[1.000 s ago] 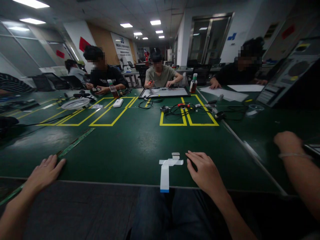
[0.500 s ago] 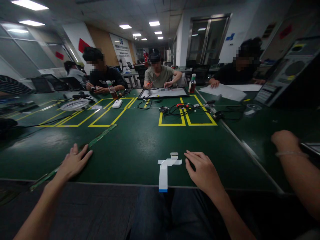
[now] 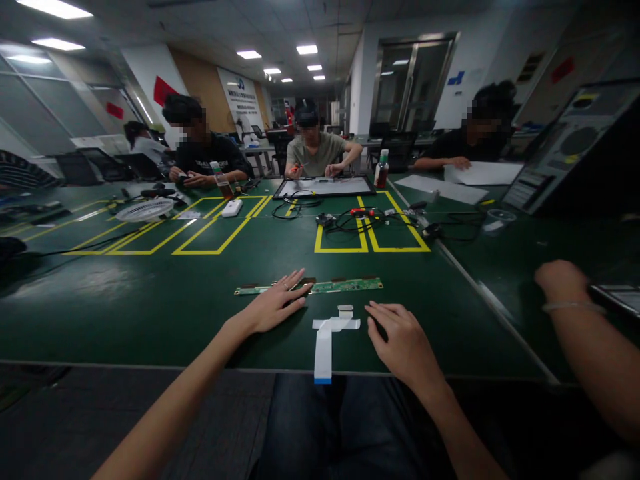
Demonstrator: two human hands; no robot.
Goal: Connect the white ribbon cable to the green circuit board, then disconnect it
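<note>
A long narrow green circuit board [image 3: 345, 286] lies crosswise on the green table [image 3: 165, 320] in front of me. My left hand [image 3: 277, 300] rests over the board's middle, fingers stretched out, covering part of it. Closer to me lies a white flat ribbon cable [image 3: 324, 350], folded with a crosspiece and a small connector end; its blue-tipped end reaches the table's front edge. Just right of the cable, my right hand [image 3: 403, 340] rests on the table with its fingers extended and loosely bent, apart from the cable and holding nothing.
Yellow tape outlines [image 3: 397, 249] mark the table. Black cables [image 3: 345, 223], a red-handled tool [image 3: 362, 212], a white box [image 3: 232, 208] and bottles [image 3: 382, 170] lie beyond. A computer tower [image 3: 575, 147] stands right. Another person's arm [image 3: 575, 313] reaches in at right; co-workers sit opposite.
My left hand has moved right, and the circuit board has gone from a slanted position at the left to crosswise before me. My right hand and the ribbon cable have stayed put.
</note>
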